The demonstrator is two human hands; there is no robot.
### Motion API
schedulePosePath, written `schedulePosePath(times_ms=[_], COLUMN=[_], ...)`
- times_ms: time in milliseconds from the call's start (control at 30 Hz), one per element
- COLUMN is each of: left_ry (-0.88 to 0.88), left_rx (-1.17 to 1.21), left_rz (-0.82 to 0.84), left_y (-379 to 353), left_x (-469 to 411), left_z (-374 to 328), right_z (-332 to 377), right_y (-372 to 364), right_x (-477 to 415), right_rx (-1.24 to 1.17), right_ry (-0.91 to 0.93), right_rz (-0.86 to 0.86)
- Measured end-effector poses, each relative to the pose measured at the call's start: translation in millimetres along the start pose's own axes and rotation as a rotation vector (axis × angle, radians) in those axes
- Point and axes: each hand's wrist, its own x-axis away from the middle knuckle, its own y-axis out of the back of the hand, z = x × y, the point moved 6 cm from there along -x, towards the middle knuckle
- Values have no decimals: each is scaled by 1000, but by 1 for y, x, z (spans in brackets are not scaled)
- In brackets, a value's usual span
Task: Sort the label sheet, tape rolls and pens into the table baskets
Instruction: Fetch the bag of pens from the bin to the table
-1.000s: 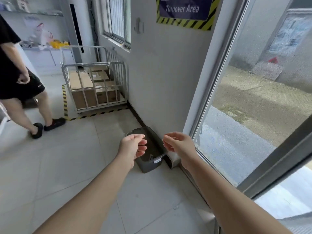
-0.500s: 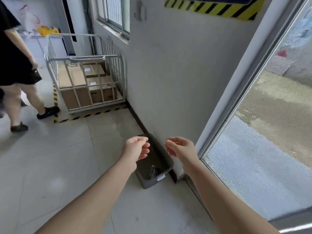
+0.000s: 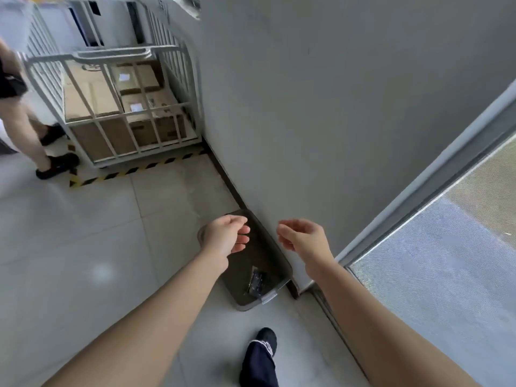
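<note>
A dark grey plastic basket point(image 3: 272, 296) sits on the tiled floor against the grey wall, with a small dark item point(image 3: 257, 280) lying in its near end. My left hand point(image 3: 226, 238) hovers over the basket's far left edge, fingers loosely curled and holding nothing. My right hand point(image 3: 303, 237) hangs above the basket's right side near the wall, fingers apart and empty. No label sheet, tape rolls, pens or table are in view.
A white metal cage trolley point(image 3: 117, 107) full of cardboard boxes stands by the wall behind striped floor tape point(image 3: 134, 170). Another person's legs point(image 3: 25, 129) are at the far left. A glass door point(image 3: 435, 261) is on the right. My foot point(image 3: 265, 340) is near the basket.
I have come closer to the basket and the view has tipped down. Both hands now hang over the basket. The other person has walked further left.
</note>
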Motion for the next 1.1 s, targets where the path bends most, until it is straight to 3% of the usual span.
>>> schedulePosePath(times_ms=[233, 467, 700, 1100], left_ry=[95, 214, 303, 478], left_rx=[-5, -30, -79, -239], left_rz=[-36, -76, -86, -20], left_y=[-37, -61, -69, -96], left_x=[-99, -186, -281, -440], left_z=[17, 73, 164, 410], right_z=[-25, -101, -220, -497], right_y=[-2, -13, -50, -109], right_x=[-112, -202, -274, -376], right_rx=[64, 156, 184, 186], right_ry=[-114, -263, -419, -731], right_rz=[28, 29, 18, -14])
